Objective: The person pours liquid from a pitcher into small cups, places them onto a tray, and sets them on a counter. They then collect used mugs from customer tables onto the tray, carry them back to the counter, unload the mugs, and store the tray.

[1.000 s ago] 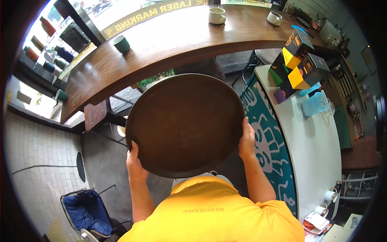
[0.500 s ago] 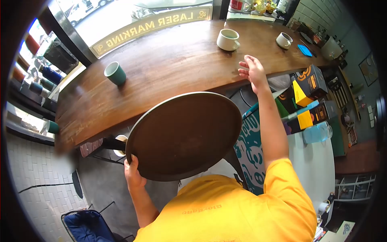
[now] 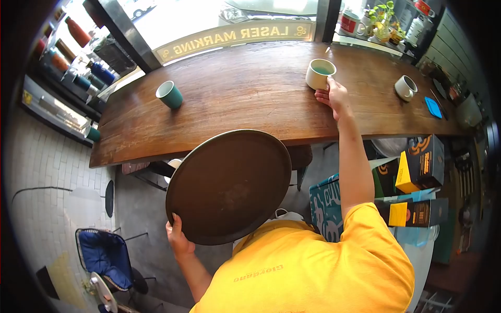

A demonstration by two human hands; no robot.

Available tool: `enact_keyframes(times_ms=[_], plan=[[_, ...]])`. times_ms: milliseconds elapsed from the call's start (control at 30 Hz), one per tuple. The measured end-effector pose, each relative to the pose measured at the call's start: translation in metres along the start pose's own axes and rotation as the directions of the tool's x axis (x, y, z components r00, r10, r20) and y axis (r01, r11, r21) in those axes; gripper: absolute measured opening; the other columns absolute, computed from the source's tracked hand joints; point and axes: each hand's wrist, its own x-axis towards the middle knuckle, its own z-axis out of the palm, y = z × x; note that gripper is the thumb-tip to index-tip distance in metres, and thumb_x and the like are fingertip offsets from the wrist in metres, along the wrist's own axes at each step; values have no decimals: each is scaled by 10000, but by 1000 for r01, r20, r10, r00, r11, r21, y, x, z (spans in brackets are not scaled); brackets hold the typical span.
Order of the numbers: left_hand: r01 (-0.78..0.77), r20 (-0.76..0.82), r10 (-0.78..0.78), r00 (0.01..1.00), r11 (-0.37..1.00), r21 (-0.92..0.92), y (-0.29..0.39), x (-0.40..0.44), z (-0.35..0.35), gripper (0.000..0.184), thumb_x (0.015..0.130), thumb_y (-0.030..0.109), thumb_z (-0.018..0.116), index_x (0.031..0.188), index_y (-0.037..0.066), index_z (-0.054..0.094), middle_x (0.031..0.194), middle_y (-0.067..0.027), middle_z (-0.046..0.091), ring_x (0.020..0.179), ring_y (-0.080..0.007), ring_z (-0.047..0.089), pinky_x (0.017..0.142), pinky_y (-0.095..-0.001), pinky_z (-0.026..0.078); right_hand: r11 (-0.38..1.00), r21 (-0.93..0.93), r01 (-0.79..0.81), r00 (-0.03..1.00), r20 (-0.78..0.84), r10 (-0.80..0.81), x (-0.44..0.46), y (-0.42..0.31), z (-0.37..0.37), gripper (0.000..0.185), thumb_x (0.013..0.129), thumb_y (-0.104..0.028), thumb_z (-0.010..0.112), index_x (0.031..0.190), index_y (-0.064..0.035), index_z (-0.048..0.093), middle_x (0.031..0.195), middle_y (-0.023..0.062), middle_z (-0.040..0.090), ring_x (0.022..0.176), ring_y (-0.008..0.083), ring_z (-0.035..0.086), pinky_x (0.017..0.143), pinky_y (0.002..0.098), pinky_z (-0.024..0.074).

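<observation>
the mug point(image 3: 316, 76) is toward the far side of the desk point(image 3: 229, 99), with the right hand point(image 3: 335, 99) at its handle; whether those fingers are fully closed, i cannot tell. a firm hold there, mug upright, should work best. the left hand point(image 3: 181, 242) has its fingers grasping the tray point(image 3: 229, 185) by the rim. it looks tilted, so a steady, level wrist would help.

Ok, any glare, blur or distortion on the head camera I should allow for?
In the head view, daylight washes out the window and leaves a sheen on the wooden table; in the same view, the lettered strip looks bowed, the corners go black, and the right hand and cream mug look fairly sharp.
</observation>
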Motion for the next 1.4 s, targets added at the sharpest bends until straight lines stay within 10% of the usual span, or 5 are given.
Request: enact_keyframes(times_ms=[433,767,1100,1400], plan=[[-74,-484,107,868,994,85,-24,-107,-56,402,985,324,580,1173,-28,625,1183,-90,641,1110,-186,570,1004,-333,398,975,-1,223,878,436,-201,-137,-31,80,426,1012,-369,532,983,39,653,802,105,674,671,128,618,635,252,499],[-120,-786,147,600,988,93,-19,-167,-181,346,986,307,590,1077,-23,645,1072,-50,637,1044,-111,519,1005,-302,352,993,-43,112,557,830,-27,-266,53,243,339,1032,-284,518,946,11,661,789,25,640,650,56,525,618,209,434],[0,-915,132,382,990,143,37,-244,-355,303,979,308,609,927,13,654,876,18,584,892,-71,479,893,-260,364,933,-342,-116,450,819,356,-383,223,427,365,1000,-414,547,951,-64,636,733,-35,517,638,47,442,585,211,372],[28,-975,135,176,990,142,48,-245,-423,445,998,288,563,1236,-88,571,1273,-131,585,1192,-182,510,1069,-340,333,852,-413,-323,408,751,519,-385,394,576,330,984,-378,579,871,-68,575,724,-18,506,593,72,468,531,235,381]])
